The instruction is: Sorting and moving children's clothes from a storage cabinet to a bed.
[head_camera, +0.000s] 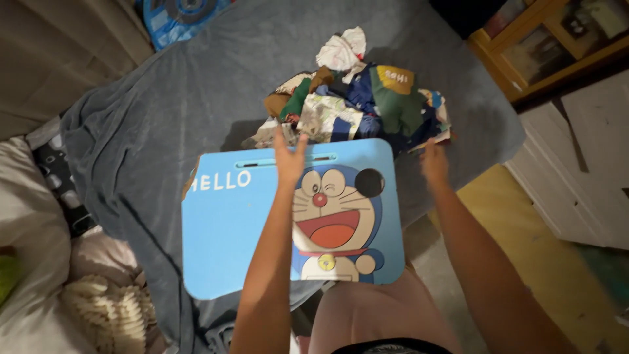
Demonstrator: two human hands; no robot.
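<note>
A lap desk (242,229) lies at frame centre on a blanket-covered bed (170,98). A clothes pile (357,101) sits just above it; pillows (33,242) lower left, a cabinet (583,170) right.

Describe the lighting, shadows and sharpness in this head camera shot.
Head view: dim warm indoor light; the blue lap table is the brightest area, the clothes pile casts a shadow left onto the grey blanket, the wooden cabinet corner is dark, and the right hand is slightly blurred.

Dim indoor light, soft shadows, slight blur, corners dark.
</note>
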